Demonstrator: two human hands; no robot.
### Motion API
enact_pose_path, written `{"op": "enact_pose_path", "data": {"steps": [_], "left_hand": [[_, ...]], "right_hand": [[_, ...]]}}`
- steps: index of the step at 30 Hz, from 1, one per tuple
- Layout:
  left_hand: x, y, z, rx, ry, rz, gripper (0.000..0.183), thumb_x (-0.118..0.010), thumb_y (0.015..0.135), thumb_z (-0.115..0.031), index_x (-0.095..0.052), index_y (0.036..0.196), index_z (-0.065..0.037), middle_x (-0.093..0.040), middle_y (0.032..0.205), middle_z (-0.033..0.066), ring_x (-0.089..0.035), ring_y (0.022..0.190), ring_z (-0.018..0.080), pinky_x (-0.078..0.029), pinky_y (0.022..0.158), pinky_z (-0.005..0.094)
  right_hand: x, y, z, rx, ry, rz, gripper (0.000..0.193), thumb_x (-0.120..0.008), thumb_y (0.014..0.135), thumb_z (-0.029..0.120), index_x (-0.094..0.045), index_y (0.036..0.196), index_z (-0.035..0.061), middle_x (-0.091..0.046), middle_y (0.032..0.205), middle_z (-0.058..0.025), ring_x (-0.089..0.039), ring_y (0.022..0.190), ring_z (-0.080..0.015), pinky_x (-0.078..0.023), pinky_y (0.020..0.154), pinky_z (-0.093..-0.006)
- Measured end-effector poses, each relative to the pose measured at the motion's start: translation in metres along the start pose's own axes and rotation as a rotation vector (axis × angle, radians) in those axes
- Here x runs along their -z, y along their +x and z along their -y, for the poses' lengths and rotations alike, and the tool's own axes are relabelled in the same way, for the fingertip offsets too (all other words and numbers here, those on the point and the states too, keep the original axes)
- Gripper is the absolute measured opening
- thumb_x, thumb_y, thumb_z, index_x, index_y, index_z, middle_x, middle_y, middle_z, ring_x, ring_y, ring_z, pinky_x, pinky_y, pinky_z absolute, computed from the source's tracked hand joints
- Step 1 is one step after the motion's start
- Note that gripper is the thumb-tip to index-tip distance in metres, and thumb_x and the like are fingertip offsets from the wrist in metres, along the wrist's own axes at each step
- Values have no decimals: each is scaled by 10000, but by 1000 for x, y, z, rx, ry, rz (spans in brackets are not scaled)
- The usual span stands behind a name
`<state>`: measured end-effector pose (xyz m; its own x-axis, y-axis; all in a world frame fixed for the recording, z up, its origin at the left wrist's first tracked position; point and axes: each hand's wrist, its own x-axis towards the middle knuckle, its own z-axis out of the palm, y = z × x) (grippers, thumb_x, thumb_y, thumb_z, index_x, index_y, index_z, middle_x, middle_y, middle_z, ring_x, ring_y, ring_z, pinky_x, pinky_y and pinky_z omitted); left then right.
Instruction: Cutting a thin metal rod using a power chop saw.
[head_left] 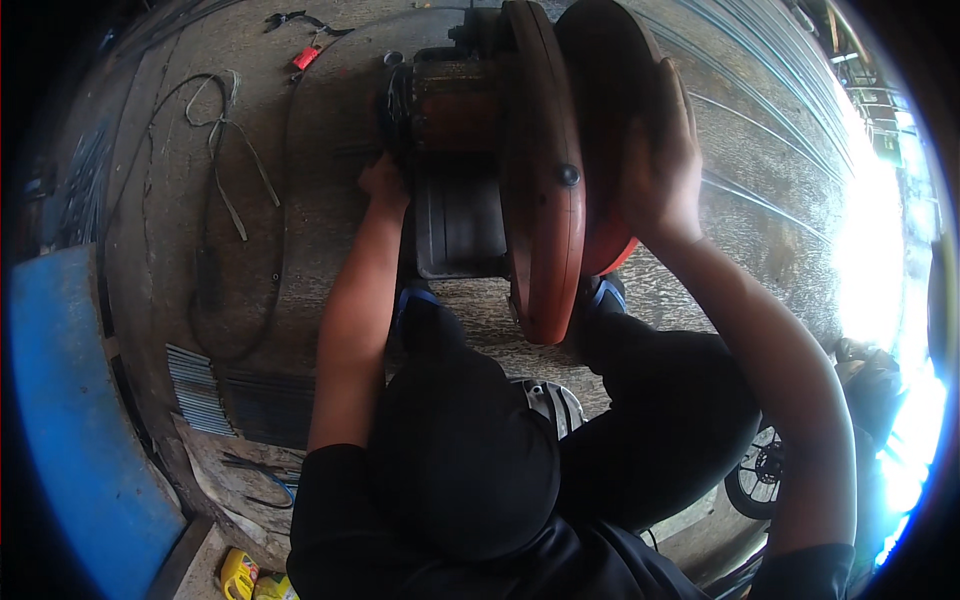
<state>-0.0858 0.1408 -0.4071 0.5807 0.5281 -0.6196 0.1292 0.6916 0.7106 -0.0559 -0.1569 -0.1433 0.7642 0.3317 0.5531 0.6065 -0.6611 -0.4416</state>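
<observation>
Chop saw (470,190) on the floor (250,130) between the feet: right hand (660,165) clasps the red blade guard (545,170), left hand (383,183) grips rods (355,152) beside the motor (450,100).

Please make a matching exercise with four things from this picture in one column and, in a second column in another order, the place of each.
1. right hand
2. left hand
3. blue panel
4. yellow bottle

a. lower left corner, on the floor
b. on the red saw guard
c. left edge
d. at the saw's base, left of the motor

Pairs: 1-b, 2-d, 3-c, 4-a
</observation>
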Motion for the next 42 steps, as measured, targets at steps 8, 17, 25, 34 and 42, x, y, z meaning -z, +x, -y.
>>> {"op": "enact_pose_path", "data": {"steps": [8,17,25,34,42], "left_hand": [[13,24,15,-287,554,206,284,-460,903,-179,-624,1043,5,-634,907,106,-635,798,233,-498,661,380],[-3,3,6,-64,-12,-98,359,-742,798,-129,-617,1049,95,-653,1003,169,-648,869,225,-509,762,345],[38,35,2,-870,1910,260,298,-509,882,-311,-658,1099,-171,-668,1025,160,-641,972,332,-513,760,422],[9,12,-33,-918,1551,641,351,-511,907,-286,-606,1197,-113,-649,1092,192,-624,1026,332,-511,870,383],[-38,33,-50,-829,1482,564,355,-506,910,-289,-598,1209,-121,-644,1101,192,-617,1039,335,-506,878,388]], "right_hand": [[0,0,2,-18,-29,19,638,-540,788,36,-328,1380,-74,-381,1381,-304,-401,1276,-447,-362,1068,-452],[1,0,6,-55,4,20,690,-577,756,43,-331,1396,-30,-392,1381,-268,-417,1267,-434,-389,1052,-447],[-4,-5,3,-76,7,-83,669,-586,746,54,-401,1389,67,-452,1347,-260,-540,1140,-432,-496,934,-441],[-7,-27,22,-274,34,-258,598,-614,792,98,-462,1371,110,-532,1276,-248,-637,993,-399,-576,695,-416],[-5,-41,27,-313,109,-284,512,-488,837,173,-464,1330,38,-473,1313,-271,-557,1116,-435,-493,898,-449]]}}
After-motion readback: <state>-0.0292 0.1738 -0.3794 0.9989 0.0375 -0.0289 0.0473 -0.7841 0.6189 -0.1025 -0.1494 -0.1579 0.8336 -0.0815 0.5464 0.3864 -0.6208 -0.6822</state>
